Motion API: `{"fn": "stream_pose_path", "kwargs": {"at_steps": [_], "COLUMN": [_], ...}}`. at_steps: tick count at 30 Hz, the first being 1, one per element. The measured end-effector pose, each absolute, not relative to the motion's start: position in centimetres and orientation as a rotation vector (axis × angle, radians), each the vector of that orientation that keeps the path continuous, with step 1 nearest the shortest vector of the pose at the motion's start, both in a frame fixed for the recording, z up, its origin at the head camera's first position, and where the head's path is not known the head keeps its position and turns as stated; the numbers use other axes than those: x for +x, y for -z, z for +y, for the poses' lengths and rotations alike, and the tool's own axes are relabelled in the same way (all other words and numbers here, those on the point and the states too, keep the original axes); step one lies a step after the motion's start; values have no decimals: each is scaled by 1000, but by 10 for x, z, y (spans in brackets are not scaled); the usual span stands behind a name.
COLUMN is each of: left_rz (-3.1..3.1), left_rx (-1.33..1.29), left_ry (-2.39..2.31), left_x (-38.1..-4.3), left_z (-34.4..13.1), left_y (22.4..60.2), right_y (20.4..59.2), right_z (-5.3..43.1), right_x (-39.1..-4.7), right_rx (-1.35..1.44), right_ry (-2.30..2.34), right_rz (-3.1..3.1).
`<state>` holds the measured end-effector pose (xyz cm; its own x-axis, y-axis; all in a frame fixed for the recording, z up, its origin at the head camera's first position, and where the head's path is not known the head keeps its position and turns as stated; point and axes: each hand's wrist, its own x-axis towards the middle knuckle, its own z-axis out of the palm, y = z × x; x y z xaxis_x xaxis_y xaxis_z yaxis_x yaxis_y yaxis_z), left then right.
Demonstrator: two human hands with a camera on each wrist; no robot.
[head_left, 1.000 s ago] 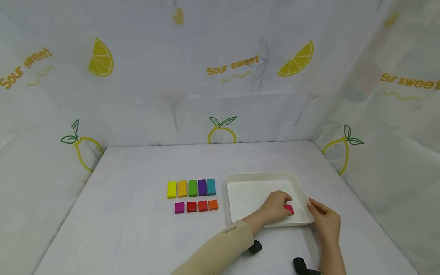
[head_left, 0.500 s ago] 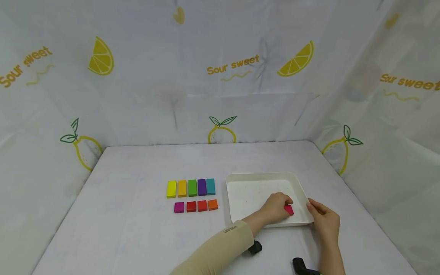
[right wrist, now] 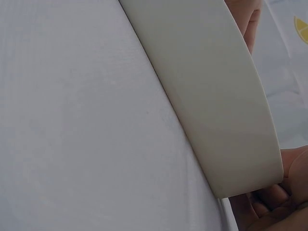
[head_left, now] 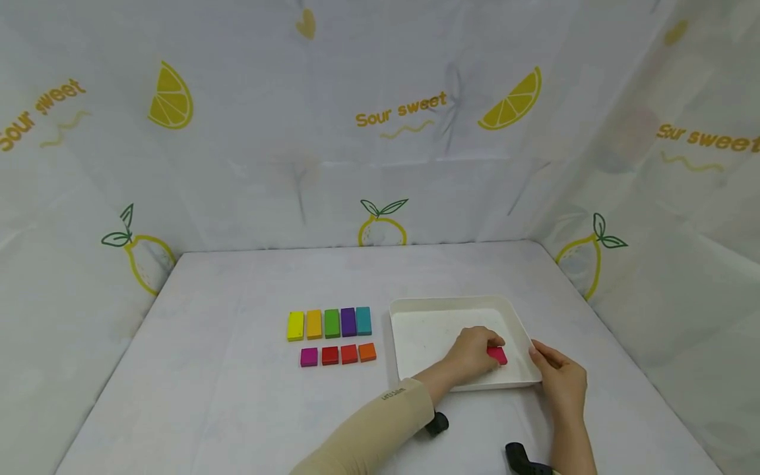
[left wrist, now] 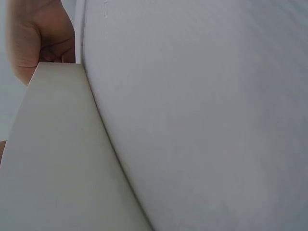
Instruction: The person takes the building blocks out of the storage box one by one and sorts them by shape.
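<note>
In the head view my left hand, its forearm in a beige sleeve, reaches over the near side of a white shallow tray. Its thumb and index finger pinch a small pink block low in the tray's right part. My right hand grips the tray's near right corner, thumb over the rim. The right wrist view shows the tray's outer wall with the right hand's curled fingers at its lower end. From the left wrist, the tray wall fills the left side, and the pink block is hidden.
Left of the tray lie two rows of coloured blocks: a far row from yellow to teal, and a near row from magenta to orange. A lemon-print curtain encloses the white table.
My left hand has shifted the pink block slightly left and away from the tray's near edge. The right hand keeps its grip on the tray corner; the other blocks stay put.
</note>
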<state>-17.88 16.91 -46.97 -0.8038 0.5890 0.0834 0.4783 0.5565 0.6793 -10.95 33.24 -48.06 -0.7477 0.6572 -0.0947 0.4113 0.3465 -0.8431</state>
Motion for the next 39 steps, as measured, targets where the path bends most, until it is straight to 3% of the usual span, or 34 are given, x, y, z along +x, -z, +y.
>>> {"fn": "stream_pose_path", "kwargs": {"at_steps": [12, 25, 39], "left_rz": [2500, 2541, 2637], "left_rx": [937, 907, 410], "left_ry": [-1401, -1573, -1628], "left_x": [-190, -198, -195], "left_z": [126, 32, -92], "left_y": [436, 432, 434], "right_y": [476, 479, 478], "right_z": [332, 332, 334], "right_x": [-108, -109, -110], "right_rx": [-965, -968, -991], "right_ry": [-1383, -1416, -1426], "right_rz": [-2360, -2345, -2364]}}
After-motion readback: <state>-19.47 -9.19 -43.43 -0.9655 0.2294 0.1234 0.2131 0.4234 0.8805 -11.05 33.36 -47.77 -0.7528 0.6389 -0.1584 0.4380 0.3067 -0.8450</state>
